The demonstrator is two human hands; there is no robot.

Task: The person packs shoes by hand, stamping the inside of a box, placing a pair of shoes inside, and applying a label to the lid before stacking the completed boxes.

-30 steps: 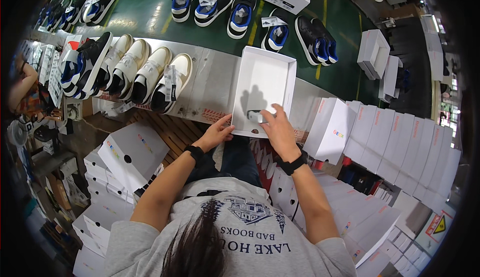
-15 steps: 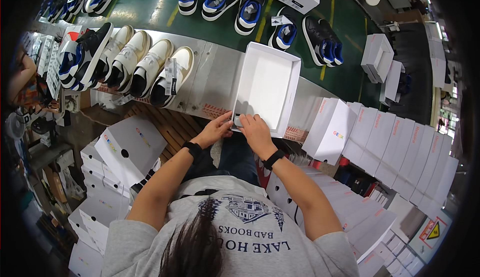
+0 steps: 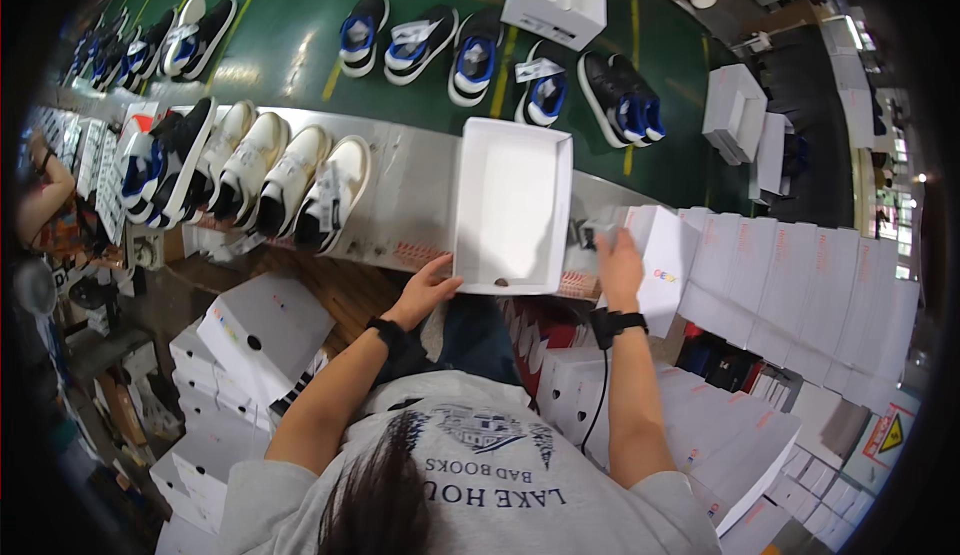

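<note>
Green work surface bears dark shoes. An open white box lies across the metal ledge. Hands apart: left hand touches the box's near left corner, clamping cannot be told; right hand, beyond its right side, grips a small grey object, form blurred.
</note>
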